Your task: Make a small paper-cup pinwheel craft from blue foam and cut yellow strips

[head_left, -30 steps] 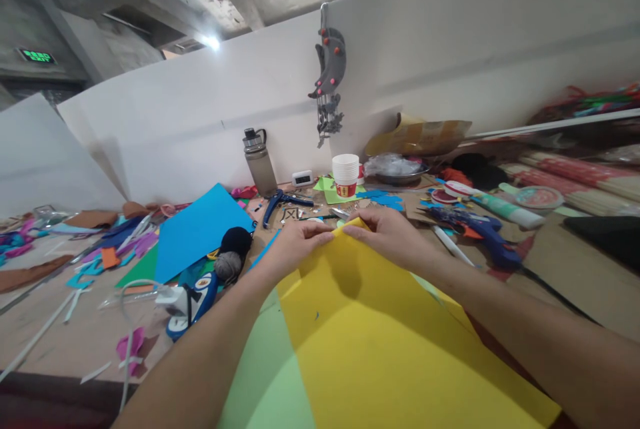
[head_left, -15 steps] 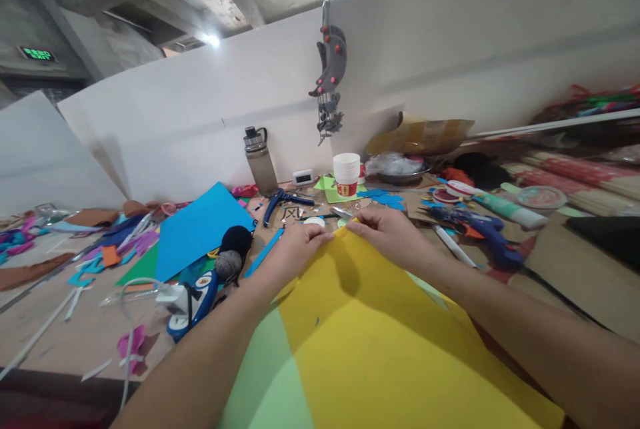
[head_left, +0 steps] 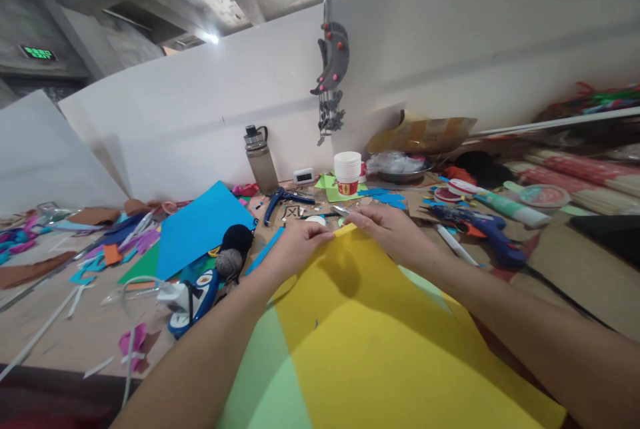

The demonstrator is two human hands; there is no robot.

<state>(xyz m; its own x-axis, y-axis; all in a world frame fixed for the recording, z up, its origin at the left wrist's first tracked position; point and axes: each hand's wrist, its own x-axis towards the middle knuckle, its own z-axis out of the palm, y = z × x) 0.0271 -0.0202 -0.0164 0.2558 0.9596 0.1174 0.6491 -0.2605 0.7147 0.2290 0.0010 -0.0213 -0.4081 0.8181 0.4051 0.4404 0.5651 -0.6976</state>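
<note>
A large yellow sheet (head_left: pixel 380 329), paper or thin foam, spreads toward me with its far edge raised. My left hand (head_left: pixel 304 242) pinches the left end of that far edge between thumb and fingers. On the right end, my right hand (head_left: pixel 387 228) grips the same edge, its fingers closed. Between the hands the edge looks slightly folded over. Beneath the yellow sheet lies a pale green sheet (head_left: pixel 265 366). A pointed metal blade (head_left: pixel 340 210) shows just beyond my right fingertips; whether it is held or lies on the table I cannot tell.
Stacked paper cups (head_left: pixel 347 172), a bottle (head_left: pixel 261 159) and a small clock (head_left: pixel 303 176) stand along the white partition. A blue sheet (head_left: pixel 203 229) and dark yarn balls (head_left: pixel 237 239) lie left. To the right is a blue glue gun (head_left: pixel 487 236) with its cord.
Both hands keep their pinch on the yellow sheet's far edge. My right hand has shifted slightly left, and the folded strip between the hands shows a little more. The view has moved slightly.
</note>
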